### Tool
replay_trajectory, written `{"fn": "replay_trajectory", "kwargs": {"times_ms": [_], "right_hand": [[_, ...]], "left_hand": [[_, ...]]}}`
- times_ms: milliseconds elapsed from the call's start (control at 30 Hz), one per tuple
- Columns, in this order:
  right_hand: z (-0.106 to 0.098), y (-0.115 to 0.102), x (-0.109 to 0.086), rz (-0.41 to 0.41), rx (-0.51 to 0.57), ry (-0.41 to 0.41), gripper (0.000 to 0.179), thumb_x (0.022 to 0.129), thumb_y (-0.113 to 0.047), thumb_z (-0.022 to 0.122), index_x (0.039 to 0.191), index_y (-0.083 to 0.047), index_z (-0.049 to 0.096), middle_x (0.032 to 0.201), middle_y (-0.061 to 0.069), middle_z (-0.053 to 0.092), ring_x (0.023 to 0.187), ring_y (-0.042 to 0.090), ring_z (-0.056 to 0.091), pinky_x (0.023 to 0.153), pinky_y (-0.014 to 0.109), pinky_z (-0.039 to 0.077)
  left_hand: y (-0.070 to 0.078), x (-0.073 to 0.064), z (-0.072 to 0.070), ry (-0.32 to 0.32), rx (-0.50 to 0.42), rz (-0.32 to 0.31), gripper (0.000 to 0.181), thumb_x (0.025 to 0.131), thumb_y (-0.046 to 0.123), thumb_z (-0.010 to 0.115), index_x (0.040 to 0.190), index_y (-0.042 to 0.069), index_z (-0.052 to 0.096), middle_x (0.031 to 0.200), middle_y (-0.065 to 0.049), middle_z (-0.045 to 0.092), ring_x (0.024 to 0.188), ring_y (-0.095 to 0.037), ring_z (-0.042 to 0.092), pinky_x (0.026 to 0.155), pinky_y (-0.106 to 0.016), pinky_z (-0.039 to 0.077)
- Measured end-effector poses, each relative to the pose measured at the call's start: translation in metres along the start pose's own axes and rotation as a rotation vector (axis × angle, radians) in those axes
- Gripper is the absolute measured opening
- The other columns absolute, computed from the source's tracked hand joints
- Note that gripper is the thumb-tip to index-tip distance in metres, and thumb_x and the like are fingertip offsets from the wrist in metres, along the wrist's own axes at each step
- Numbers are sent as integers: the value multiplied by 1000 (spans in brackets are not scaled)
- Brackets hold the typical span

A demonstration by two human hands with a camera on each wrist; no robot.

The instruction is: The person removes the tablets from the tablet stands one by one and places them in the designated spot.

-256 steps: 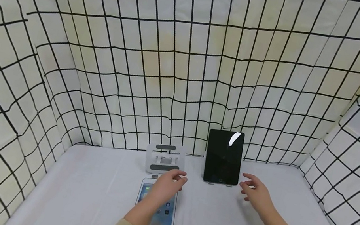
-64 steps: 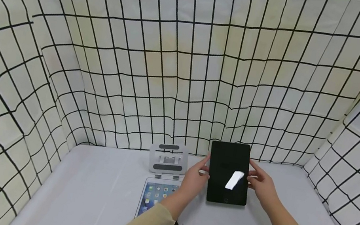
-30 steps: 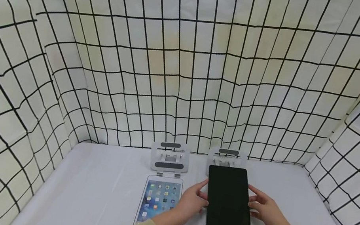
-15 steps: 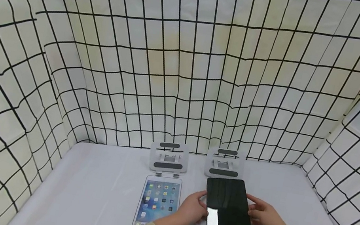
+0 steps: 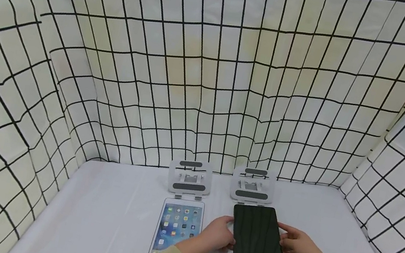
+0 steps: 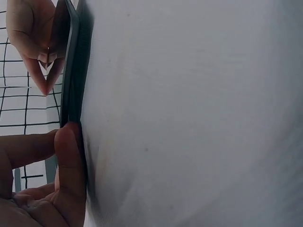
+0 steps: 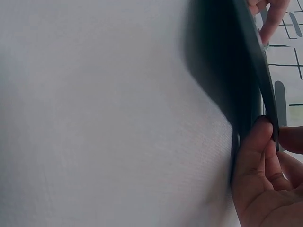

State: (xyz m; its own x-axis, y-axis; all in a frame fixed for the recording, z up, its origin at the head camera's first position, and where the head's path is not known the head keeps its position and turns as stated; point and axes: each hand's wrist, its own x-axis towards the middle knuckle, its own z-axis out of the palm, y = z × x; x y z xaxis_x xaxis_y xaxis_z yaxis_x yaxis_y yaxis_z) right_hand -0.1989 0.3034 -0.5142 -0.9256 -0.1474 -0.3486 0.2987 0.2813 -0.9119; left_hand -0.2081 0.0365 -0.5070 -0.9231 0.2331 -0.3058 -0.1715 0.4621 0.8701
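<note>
A black tablet (image 5: 260, 243) with a dark screen lies nearly flat, low over the table in front of the right-hand stand. My left hand (image 5: 219, 232) pinches its left edge; in the left wrist view a thumb and finger meet at the tablet's thin edge (image 6: 71, 61). My right hand (image 5: 296, 248) pinches the opposite edge between thumb and fingers. The right wrist view shows a dark shadow under the tablet (image 7: 265, 71), whose near edge looks slightly raised. Left of my left hand lies a white tablet (image 5: 178, 226) with a lit screen of icons, partly covered by my sleeve.
Two white tablet stands with grey pads, the left stand (image 5: 190, 177) and the right stand (image 5: 253, 185), stand side by side near the back wall. A white cloth (image 5: 106, 213) covers the table. White walls with black grid lines (image 5: 219, 79) enclose the back and sides.
Earlier the black tablet stood upright on the right stand. Both hands have taken hold of it, lifted it off, brought it towards me and lowered it flat. The right stand is now uncovered.
</note>
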Motion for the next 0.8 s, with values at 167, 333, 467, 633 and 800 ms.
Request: {"fn": "replay_trajectory", "kwargs": {"times_ms": [167, 333, 467, 633, 800], "right_hand": [[-1, 0, 0, 18, -7, -14, 62, 93, 1, 52, 151, 7, 30, 105, 12, 59, 85, 20, 59, 69, 34, 53], [-1, 0, 2, 32, -35, 6, 64, 90, 2, 54, 149, 8, 32, 101, 13, 56, 82, 21, 58, 68, 35, 53], [-1, -2, 3, 50, -67, 31, 63, 89, 4, 54, 149, 7, 34, 98, 13, 56, 80, 21, 57, 67, 36, 54], [0, -4, 3, 59, -115, 38, 63, 87, 6, 54, 147, 7, 37, 93, 11, 57, 78, 21, 57, 65, 35, 54], [1, -6, 5, 64, -168, 51, 64, 85, 8, 54, 147, 7, 39, 88, 11, 59, 72, 21, 58, 61, 34, 53]], "left_hand": [[3, 2, -1, -17, 74, -1, 61, 83, -8, 70, 140, 1, 51, 65, -6, 63, 54, -15, 64, 52, -27, 52], [5, 6, -2, -56, 106, -6, 59, 83, -7, 70, 139, -1, 52, 61, -8, 64, 52, -16, 63, 51, -29, 53], [6, 6, -2, -57, 132, -4, 58, 83, -4, 71, 138, -1, 52, 60, -8, 65, 50, -17, 63, 50, -29, 53], [8, 1, -2, -27, 195, 13, 57, 82, -1, 74, 136, -2, 54, 58, -6, 64, 49, -19, 63, 50, -30, 51], [10, -2, -3, -24, 247, 42, 58, 81, 0, 75, 135, -4, 54, 56, -5, 64, 48, -19, 62, 49, -29, 48]]}}
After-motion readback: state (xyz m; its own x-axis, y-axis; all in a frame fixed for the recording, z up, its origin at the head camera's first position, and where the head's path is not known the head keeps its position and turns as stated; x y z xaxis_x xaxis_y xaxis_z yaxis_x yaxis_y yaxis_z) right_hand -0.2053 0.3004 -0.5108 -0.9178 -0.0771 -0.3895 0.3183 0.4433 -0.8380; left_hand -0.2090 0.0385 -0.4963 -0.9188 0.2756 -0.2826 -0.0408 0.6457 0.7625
